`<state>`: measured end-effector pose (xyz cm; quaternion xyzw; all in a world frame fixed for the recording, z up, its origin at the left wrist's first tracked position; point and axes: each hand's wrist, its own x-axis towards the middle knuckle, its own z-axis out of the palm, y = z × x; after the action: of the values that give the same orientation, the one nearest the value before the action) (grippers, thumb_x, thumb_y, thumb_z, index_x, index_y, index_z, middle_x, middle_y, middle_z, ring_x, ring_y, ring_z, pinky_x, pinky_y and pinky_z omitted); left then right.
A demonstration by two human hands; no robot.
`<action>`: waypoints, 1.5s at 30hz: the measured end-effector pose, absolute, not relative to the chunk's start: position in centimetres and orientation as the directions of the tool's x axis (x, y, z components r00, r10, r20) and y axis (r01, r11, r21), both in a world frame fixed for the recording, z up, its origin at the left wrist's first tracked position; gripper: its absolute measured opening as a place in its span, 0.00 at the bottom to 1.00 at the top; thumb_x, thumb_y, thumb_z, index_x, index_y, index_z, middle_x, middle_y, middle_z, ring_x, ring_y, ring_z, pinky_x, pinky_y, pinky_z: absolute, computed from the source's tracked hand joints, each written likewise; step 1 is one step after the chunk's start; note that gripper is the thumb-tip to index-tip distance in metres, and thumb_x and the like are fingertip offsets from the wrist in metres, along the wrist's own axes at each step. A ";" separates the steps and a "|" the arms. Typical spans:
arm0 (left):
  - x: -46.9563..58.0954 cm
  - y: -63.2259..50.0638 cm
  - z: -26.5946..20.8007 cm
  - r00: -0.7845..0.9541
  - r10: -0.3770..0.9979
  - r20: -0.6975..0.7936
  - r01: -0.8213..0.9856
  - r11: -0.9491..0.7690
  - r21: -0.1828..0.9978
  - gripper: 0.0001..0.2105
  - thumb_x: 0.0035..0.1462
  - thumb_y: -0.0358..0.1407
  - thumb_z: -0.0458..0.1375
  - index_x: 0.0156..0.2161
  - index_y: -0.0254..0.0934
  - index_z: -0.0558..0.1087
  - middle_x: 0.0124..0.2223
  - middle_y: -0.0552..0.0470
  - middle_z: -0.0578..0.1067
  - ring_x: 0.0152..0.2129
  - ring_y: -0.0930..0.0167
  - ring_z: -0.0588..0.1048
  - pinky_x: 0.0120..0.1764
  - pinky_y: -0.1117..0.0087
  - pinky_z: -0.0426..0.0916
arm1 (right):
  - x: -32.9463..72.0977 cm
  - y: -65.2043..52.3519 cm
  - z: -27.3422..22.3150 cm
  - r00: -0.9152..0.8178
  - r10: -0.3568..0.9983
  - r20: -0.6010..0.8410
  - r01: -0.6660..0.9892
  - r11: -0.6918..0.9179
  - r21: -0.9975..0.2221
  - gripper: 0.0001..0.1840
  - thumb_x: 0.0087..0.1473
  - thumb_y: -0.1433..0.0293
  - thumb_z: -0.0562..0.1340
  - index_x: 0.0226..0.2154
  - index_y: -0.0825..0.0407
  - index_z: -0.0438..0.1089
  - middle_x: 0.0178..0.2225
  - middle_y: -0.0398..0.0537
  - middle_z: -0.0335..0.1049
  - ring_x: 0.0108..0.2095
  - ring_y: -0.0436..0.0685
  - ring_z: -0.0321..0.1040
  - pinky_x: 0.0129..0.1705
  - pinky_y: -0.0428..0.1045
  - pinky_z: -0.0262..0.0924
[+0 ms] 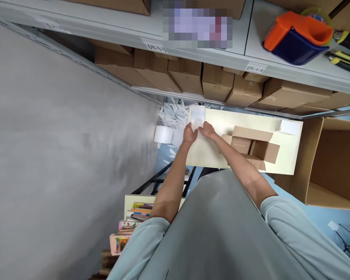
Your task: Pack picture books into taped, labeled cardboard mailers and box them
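Observation:
My left hand (pixel 189 134) and my right hand (pixel 207 130) are close together near the left end of a cream tabletop (pixel 207 151). Between them is a thin whitish sheet (pixel 198 114), pinched at its near edge by the fingers of both hands. It looks partly see-through; whether it is paper or plastic I cannot tell. To the right of my hands stands a small open cardboard box (pixel 242 144) with its flaps spread. A white roll (pixel 163 134) lies left of my left hand, beside a heap of crumpled white strips (pixel 173 112).
A small white box (pixel 289 127) sits at the table's right end. Beyond it stands a large open carton (pixel 315 163). A shelf (pixel 236 46) with a tape dispenser (pixel 299 37) overhangs the far side, above a row of cartons (pixel 186 76). Books (pixel 131 225) are stacked lower left, near a grey wall (pixel 76 136).

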<state>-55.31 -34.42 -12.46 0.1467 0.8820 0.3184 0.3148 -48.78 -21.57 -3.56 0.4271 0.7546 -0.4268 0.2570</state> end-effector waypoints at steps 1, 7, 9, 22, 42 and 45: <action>-55.4 -34.5 -13.0 -0.756 0.465 -0.460 0.044 0.738 0.673 0.33 0.58 0.30 0.65 0.69 0.28 0.68 0.69 0.27 0.72 0.71 0.50 0.69 0.74 0.47 0.61 | -49.1 -21.9 -4.2 -0.492 0.437 -0.753 0.870 0.249 -0.425 0.19 0.70 0.67 0.62 0.59 0.59 0.71 0.61 0.68 0.76 0.60 0.69 0.77 0.63 0.58 0.71; -56.4 -34.7 -14.1 -0.734 0.455 -0.504 -0.125 0.639 0.759 0.31 0.57 0.31 0.67 0.66 0.36 0.72 0.66 0.34 0.75 0.67 0.54 0.73 0.71 0.46 0.66 | -49.6 -22.2 -6.7 -0.415 0.524 -0.744 0.897 0.098 -0.431 0.21 0.69 0.68 0.59 0.60 0.57 0.69 0.60 0.65 0.76 0.54 0.63 0.79 0.57 0.54 0.74; -56.5 -34.4 -13.7 -0.734 0.400 -0.549 -0.228 0.617 0.754 0.29 0.56 0.30 0.66 0.64 0.34 0.73 0.62 0.33 0.78 0.61 0.54 0.78 0.67 0.46 0.71 | -49.6 -22.2 -6.8 -0.407 0.535 -0.740 0.894 0.070 -0.442 0.15 0.68 0.67 0.59 0.53 0.54 0.74 0.52 0.59 0.80 0.50 0.62 0.80 0.54 0.52 0.74; -51.1 -34.6 -0.5 -0.741 0.551 -0.385 -0.241 0.317 0.917 0.22 0.60 0.48 0.70 0.54 0.37 0.82 0.48 0.43 0.85 0.41 0.64 0.83 0.43 0.65 0.80 | -35.5 -19.0 3.5 -0.681 0.578 -0.449 0.357 -0.274 -0.893 0.24 0.56 0.47 0.71 0.40 0.49 0.72 0.27 0.38 0.69 0.27 0.53 0.66 0.31 0.48 0.64; -35.3 -28.0 2.0 -0.693 0.654 -0.305 0.164 0.554 0.816 0.16 0.64 0.33 0.64 0.56 0.38 0.79 0.57 0.42 0.81 0.51 0.60 0.82 0.60 0.55 0.77 | -15.9 -8.7 9.9 -0.706 0.638 -0.306 0.654 0.424 -0.626 0.15 0.74 0.62 0.56 0.52 0.47 0.75 0.50 0.54 0.84 0.49 0.69 0.81 0.54 0.58 0.72; -35.5 -28.9 0.9 -0.704 0.640 -0.307 0.233 0.617 0.752 0.17 0.60 0.30 0.65 0.55 0.37 0.79 0.56 0.41 0.81 0.56 0.55 0.79 0.65 0.51 0.73 | -17.8 -8.8 9.6 -0.741 0.522 -0.423 0.671 0.611 -0.421 0.16 0.73 0.70 0.55 0.56 0.49 0.74 0.52 0.57 0.84 0.49 0.70 0.81 0.54 0.58 0.70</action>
<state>-35.55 -28.87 0.92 0.2561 0.8522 0.3550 0.2867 -17.80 -8.81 9.60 0.3360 0.8880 -0.2860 0.1298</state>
